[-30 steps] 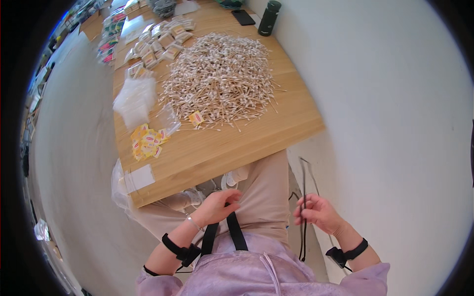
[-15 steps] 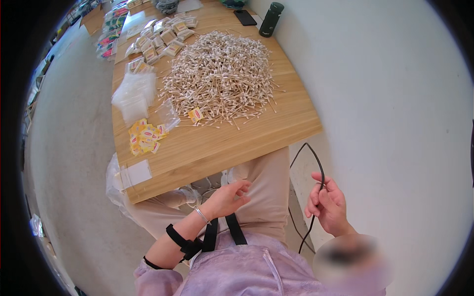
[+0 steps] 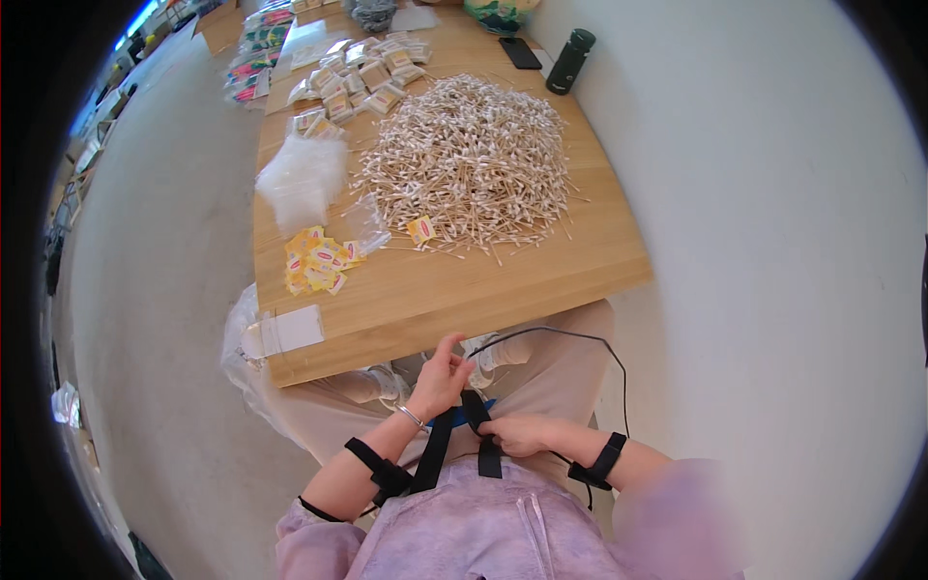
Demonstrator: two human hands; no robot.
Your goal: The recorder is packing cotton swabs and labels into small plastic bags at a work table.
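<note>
Above my lap, my left hand holds a thin black cable between thumb and fingers. From there the cable loops to the right over my thigh and hangs down beside my leg. My right hand is closed at a black strap on my lap, its fingertips curled against the strap and partly hidden. A second black strap runs beside it. Something blue shows between the straps.
The wooden table bears a large pile of cotton swabs, yellow cards, clear bags and packed swab packets. A black bottle and a phone lie near the white wall.
My right hand has come from the far right in to the strap on my lap. The cable it held now runs to my left hand, which has moved slightly right.
</note>
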